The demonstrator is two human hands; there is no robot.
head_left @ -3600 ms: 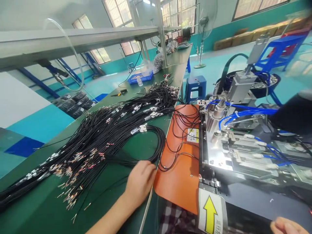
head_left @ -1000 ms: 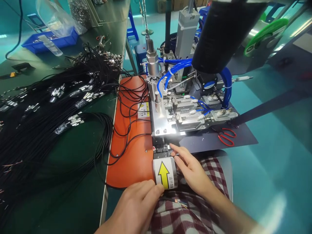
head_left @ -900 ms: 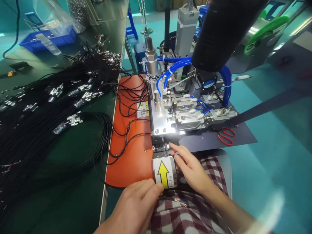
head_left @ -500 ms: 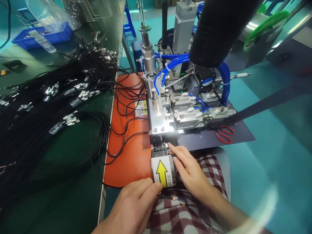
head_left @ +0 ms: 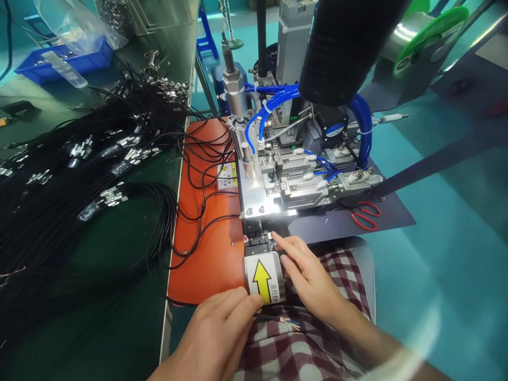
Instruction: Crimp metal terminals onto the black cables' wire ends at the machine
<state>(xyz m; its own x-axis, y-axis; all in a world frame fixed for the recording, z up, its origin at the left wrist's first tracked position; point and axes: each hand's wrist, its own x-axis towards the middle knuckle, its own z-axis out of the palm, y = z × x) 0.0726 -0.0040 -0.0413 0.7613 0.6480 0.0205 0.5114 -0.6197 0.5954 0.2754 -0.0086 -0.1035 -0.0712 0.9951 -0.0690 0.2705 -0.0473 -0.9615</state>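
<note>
**Both hands at the front of the machine, one wire end between them**

The left hand (head_left: 216, 338) sits at the near edge of the orange mat (head_left: 206, 254), fingers curled and pinched on a thin black wire (head_left: 273, 319) just below the guard with the yellow arrow label (head_left: 262, 278). The wire's stripped end, with coloured cores showing, lies on the checked cloth (head_left: 301, 349) over the person's lap, just to the right of the left fingertips. The thumb of this hand touches the lower edge of the arrow label.

The right hand (head_left: 307, 278) lies beside the right edge of the same guard, fingers loosely extended and slightly spread, not closed on anything. Its forefinger tip touches the small black fixture (head_left: 257, 241) at the front edge of the metal machine plate (head_left: 257, 198); whether something tiny is under that fingertip cannot be told.

On the green desk (head_left: 119, 254) to the left lies a large bundle of black cables (head_left: 79, 174) with metal terminals, some loops spilling over the orange mat. Red-handled scissors (head_left: 363, 214) lie on the dark sheet at the machine's right side.
</note>
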